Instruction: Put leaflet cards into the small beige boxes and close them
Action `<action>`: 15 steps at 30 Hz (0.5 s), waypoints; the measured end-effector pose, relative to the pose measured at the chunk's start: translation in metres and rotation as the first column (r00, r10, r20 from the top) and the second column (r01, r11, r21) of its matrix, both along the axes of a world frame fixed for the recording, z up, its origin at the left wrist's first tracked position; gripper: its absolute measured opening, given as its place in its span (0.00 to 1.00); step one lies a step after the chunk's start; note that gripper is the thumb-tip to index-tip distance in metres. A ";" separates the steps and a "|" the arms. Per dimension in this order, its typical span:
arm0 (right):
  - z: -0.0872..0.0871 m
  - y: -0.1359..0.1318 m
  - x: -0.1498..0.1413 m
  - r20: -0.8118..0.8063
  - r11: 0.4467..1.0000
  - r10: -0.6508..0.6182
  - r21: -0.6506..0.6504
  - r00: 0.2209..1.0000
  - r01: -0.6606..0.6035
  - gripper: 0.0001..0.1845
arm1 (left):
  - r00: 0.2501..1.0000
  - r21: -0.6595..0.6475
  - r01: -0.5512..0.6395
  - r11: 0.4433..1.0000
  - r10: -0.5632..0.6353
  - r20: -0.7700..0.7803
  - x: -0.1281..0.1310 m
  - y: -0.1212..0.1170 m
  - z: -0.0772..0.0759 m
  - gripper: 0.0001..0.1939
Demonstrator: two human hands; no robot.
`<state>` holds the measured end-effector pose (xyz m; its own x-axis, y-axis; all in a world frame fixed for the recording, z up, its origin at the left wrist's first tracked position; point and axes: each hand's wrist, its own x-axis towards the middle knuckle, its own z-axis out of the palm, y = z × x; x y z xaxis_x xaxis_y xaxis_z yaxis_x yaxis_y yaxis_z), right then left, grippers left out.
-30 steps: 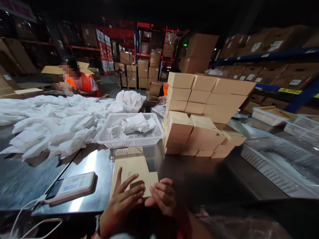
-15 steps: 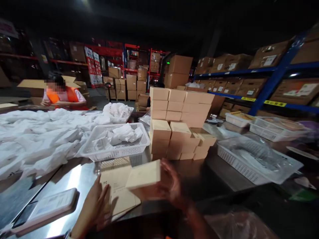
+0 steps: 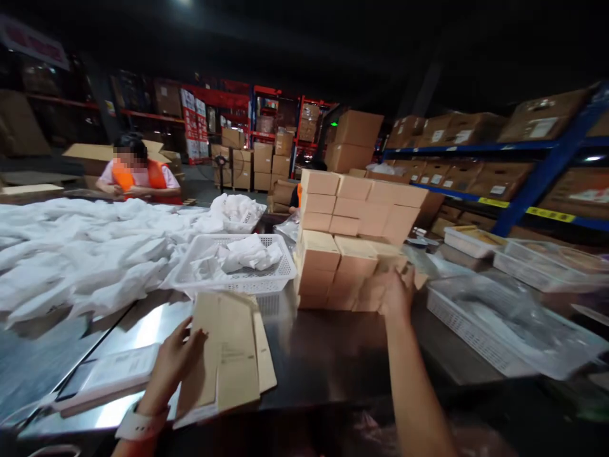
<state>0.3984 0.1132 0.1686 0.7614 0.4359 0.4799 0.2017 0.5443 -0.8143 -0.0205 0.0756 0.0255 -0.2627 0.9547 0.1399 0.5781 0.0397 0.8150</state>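
Observation:
My left hand [image 3: 178,357], with a white band on the wrist, rests at the left edge of several flattened cardboard cartons [image 3: 238,355]. Its fingers are slightly bent and apart, touching the top sheet. To the right, my right hand [image 3: 399,293] reaches to the lower right end of a stack of small cardboard boxes [image 3: 321,254]. Its fingers bend around a small box [image 3: 373,292] there, partly hidden by the hand and blurred.
A white perforated basket [image 3: 280,279] with white wrapped items stands behind the cartons. White bags [image 3: 95,254] cover the left side. A phone-like device [image 3: 114,374] lies near my left wrist. Another basket [image 3: 480,336] holds clear plastic. A person in an orange vest [image 3: 157,176] sits beyond.
My right hand has carried a small box from above the flattened cartons, away and to the right, to the stack. My left hand stays by the cartons, which now lie uncovered.

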 end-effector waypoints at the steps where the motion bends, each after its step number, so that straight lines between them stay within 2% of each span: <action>1: -0.010 -0.011 -0.020 0.113 0.999 0.035 -0.016 0.993 -0.033 0.36 | 0.998 0.025 -0.011 1.000 0.009 0.066 0.001 -0.010 0.003 0.31; 2: -0.021 -0.024 -0.041 0.261 0.997 0.081 -0.025 0.962 -0.077 0.33 | 0.993 0.061 -0.004 0.998 -0.003 0.122 0.003 -0.021 0.007 0.33; 3: -0.031 -0.039 -0.062 0.547 0.989 0.143 -0.050 0.825 -0.139 0.29 | 0.981 0.127 0.006 0.992 -0.030 0.192 0.008 -0.034 0.011 0.33; 4: -0.040 -0.055 -0.082 0.810 0.973 0.191 -0.081 0.554 -0.217 0.25 | 0.966 0.214 0.047 0.976 -0.099 0.238 0.013 -0.047 0.015 0.31; 5: -0.049 -0.070 -0.099 0.941 0.964 0.165 -0.091 0.296 -0.250 0.23 | 0.953 0.255 0.170 0.952 -0.224 0.204 0.018 -0.060 0.020 0.26; 6: -0.056 -0.082 -0.113 0.982 0.962 0.132 -0.094 0.135 -0.256 0.21 | 0.931 0.258 0.281 0.925 -0.328 0.162 0.023 -0.071 0.025 0.21; 7: -0.062 -0.091 -0.123 0.992 0.959 0.118 -0.101 0.049 -0.266 0.19 | 0.906 0.236 0.364 0.901 -0.401 0.134 0.026 -0.080 0.029 0.20; 8: -0.068 -0.097 -0.129 0.989 0.955 0.138 -0.120 0.048 -0.270 0.16 | 0.892 0.201 0.404 0.893 -0.432 0.128 0.028 -0.086 0.032 0.20; 10: -0.080 -0.101 -0.131 0.957 0.923 0.267 -0.220 0.113 -0.317 0.15 | 0.888 0.127 0.421 0.898 -0.437 0.145 0.029 -0.093 0.036 0.22; 13: -0.094 -0.099 -0.123 0.867 0.819 0.486 -0.405 0.115 -0.407 0.16 | 0.900 0.054 0.417 0.907 -0.421 0.115 0.031 -0.095 0.036 0.19; 15: -0.099 -0.098 -0.119 0.847 0.802 0.518 -0.431 0.121 -0.414 0.18 | 0.884 0.050 0.460 0.887 -0.462 0.073 0.040 -0.097 0.036 0.21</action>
